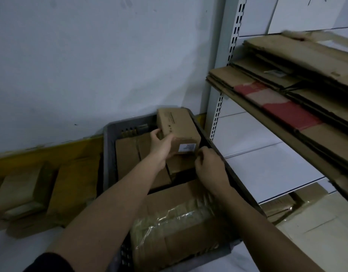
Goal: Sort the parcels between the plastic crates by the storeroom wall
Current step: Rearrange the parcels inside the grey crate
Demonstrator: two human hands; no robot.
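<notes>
The crate (110, 146) stands against the wall (90, 55), with boxes (128, 158) packed inside. A wrapped parcel (179, 228) lies in the crate's near end. Left of the crate, more boxes (23, 191) sit on the floor. Right of the crate stands shelving (218, 107) carrying flattened cartons (287, 91).

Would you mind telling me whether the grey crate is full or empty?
Nearly full. The grey crate holds brown cardboard parcels packed side by side, with a film-wrapped parcel at its near end.
</notes>
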